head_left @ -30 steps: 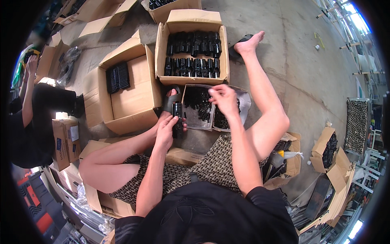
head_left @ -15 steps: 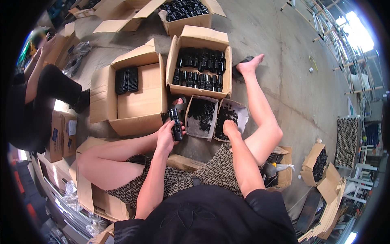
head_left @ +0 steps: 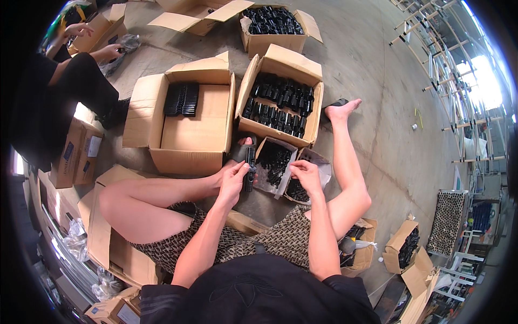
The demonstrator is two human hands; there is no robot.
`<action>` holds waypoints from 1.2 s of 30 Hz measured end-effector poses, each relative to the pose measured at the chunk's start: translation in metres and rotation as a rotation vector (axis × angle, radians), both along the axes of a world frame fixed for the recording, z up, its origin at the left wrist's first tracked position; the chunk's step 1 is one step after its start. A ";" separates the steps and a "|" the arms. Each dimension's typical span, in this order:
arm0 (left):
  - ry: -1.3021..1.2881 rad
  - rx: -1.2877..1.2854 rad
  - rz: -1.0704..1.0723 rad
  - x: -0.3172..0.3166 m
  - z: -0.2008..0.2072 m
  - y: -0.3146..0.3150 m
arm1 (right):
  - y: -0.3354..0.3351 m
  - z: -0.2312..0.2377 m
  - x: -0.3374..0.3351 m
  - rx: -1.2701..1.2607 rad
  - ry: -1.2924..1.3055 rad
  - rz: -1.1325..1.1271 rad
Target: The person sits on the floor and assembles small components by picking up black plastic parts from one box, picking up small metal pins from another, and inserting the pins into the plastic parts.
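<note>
My left hand (head_left: 233, 182) grips a black tubular fitting (head_left: 250, 162), held upright between my legs. My right hand (head_left: 306, 176) hovers over two small trays, thumb and fingertips pinched together; whatever is between them is too small to make out. The left small tray (head_left: 265, 184) holds loose small black parts. Beside it, the right small tray (head_left: 325, 171) also has small dark pieces in it and is partly covered by my right hand.
Beyond the trays stands a carton (head_left: 272, 128) with rows of black fittings. Left of it, another carton (head_left: 189, 161) has a stack of ribbed black pieces (head_left: 182, 100). A co-worker's arm (head_left: 102, 54) shows at far left. Metal frames (head_left: 458, 81) stand at right.
My right hand has lifted out of the right small tray and moved toward the fitting. My left hand has turned the fitting slightly. The whole view has shifted.
</note>
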State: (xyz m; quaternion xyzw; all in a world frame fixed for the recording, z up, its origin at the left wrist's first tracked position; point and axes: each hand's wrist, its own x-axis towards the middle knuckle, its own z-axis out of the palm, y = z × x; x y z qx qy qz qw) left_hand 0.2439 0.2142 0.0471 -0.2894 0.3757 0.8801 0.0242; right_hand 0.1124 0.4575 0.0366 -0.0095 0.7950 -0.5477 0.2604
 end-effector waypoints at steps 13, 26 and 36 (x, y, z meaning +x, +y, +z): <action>0.038 -0.549 0.011 -0.001 0.001 0.019 | -0.096 0.051 0.035 -0.146 0.152 0.166; 0.073 -0.915 -0.055 -0.004 0.017 0.013 | -0.098 0.043 0.038 -0.149 0.170 0.149; 0.051 -0.902 -0.099 -0.007 0.010 0.012 | -0.101 0.008 0.041 -0.226 -0.009 0.102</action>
